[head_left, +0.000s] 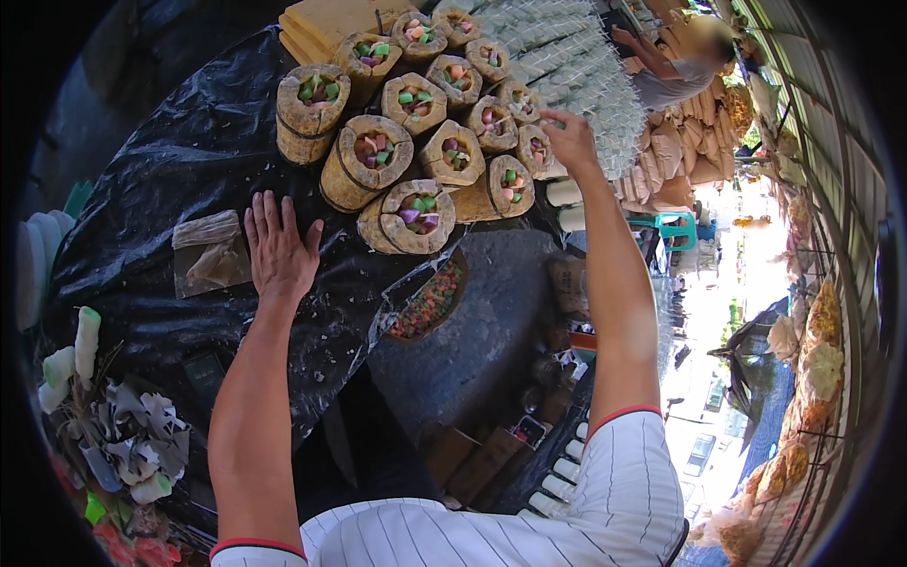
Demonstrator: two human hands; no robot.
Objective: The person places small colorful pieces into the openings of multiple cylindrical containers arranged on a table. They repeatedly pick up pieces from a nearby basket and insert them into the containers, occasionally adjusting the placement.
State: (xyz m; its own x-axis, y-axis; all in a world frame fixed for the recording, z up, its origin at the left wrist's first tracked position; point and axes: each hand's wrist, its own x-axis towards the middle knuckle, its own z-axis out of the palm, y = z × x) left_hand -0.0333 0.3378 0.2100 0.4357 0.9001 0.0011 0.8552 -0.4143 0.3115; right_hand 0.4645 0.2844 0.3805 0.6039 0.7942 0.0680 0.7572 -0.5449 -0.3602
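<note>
The worktop (142, 198), sheeted in crinkled black plastic, was bounded by a curved left edge and by a near edge that slanted from the front of the cluster down toward the wearer's body. Toward its far right side were crowded upright, thick-walled, tan-brown, log-like containers (433, 164), each with chunky green, pink, orange and purple pieces (375, 151) inside. The foremost ones were set close to the near edge, beyond which a heap of small orange and green bits (430, 304) was seen lower down. Room for sideways movement was widest left of the cluster, across the sheeting; on the right, movement was hemmed in by pale, clear-wrapped bundles (572, 71). The left hand (282, 250) was laid palm down on the sheeting, its grip open with fingers extended and thumb spread, just beside a flat, clear plastic packet (210, 255) with pale brown contents. The right arm was stretched far forward, and the right hand (570, 142) was held at the cluster's right-hand rim, fingers partly bent; whether anything was pinched in its grip could not be told.
</note>
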